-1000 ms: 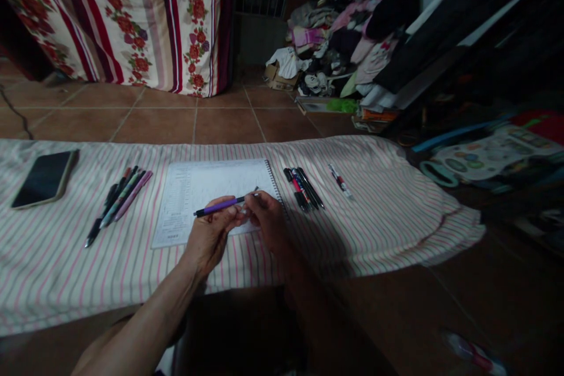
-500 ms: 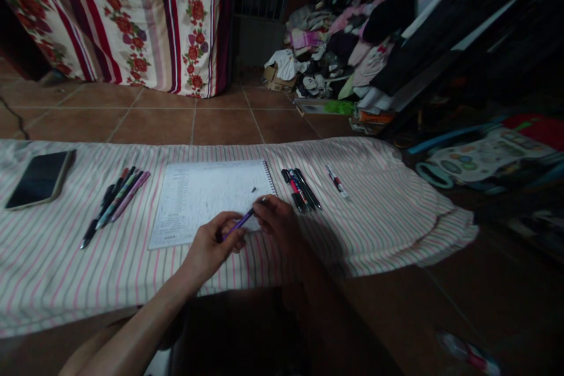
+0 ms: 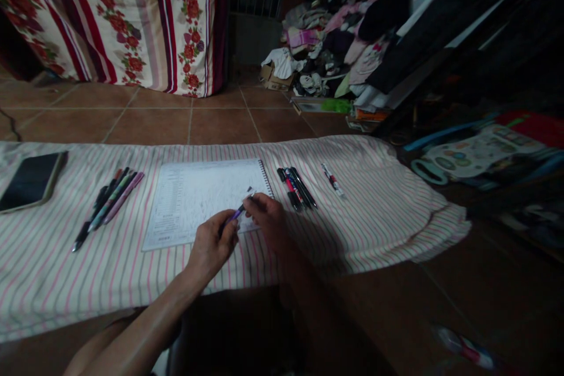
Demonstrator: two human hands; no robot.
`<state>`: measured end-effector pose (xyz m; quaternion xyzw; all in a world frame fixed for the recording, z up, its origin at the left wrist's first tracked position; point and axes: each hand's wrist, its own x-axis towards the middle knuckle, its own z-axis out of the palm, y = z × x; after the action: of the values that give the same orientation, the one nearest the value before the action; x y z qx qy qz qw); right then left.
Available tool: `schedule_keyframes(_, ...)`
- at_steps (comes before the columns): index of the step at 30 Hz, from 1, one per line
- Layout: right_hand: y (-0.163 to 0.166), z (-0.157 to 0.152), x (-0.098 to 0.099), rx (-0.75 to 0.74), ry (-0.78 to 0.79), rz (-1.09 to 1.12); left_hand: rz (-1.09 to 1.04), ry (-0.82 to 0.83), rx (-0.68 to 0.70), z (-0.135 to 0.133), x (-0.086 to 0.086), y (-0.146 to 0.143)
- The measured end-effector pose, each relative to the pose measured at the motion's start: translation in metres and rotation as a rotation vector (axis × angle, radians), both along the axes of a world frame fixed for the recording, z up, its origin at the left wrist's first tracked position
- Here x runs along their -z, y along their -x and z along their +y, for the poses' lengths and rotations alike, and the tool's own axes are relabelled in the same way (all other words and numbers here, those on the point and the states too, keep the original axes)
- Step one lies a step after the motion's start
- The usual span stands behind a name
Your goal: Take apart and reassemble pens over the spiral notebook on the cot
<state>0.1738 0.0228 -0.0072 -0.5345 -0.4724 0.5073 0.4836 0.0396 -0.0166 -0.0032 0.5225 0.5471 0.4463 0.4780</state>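
My left hand (image 3: 211,247) is closed around the barrel of a purple pen (image 3: 233,214), which slants up to the right over the lower edge of a spiral notebook (image 3: 198,200). My right hand (image 3: 268,223) pinches the pen's upper end with its fingertips, near a small dark cap-like piece (image 3: 250,190) on the page. Both hands rest over a striped cloth (image 3: 374,211) spread on the tiled floor.
A group of several pens (image 3: 108,200) lies left of the notebook, another group (image 3: 296,187) lies right of it, with a single red-and-white pen (image 3: 332,179) farther right. A phone (image 3: 29,181) sits at far left. Floral bedding (image 3: 132,17) and a clothes pile (image 3: 343,41) stand behind.
The purple pen has gone from level in front of both hands to slanted down over the notebook's edge. Both hands have dropped slightly toward the page.
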Motion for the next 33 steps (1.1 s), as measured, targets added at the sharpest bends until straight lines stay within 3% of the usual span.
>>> schedule_keyframes(4, 0.001, 0.000, 0.002, 0.003, -0.032, -0.017, -0.005, -0.005, 0.012, 0.000, 0.011, 0.002)
schedule_keyframes(12, 0.001, -0.001, 0.001, -0.085, -0.103, 0.057, -0.363, 0.168, 0.050, 0.000, 0.021, -0.001)
schedule_keyframes(18, 0.006, -0.001, 0.002, -0.057, -0.050, 0.211, -0.321, 0.117, 0.029, 0.001, 0.015, -0.001)
schedule_keyframes(23, 0.006, -0.001, -0.001, -0.023, 0.039, 0.086, -0.228, 0.083, 0.014, 0.000, 0.016, -0.001)
schedule_keyframes(33, 0.005, -0.001, -0.002, -0.077, -0.032, 0.041, -0.183, 0.094, 0.030, 0.000, 0.013, 0.000)
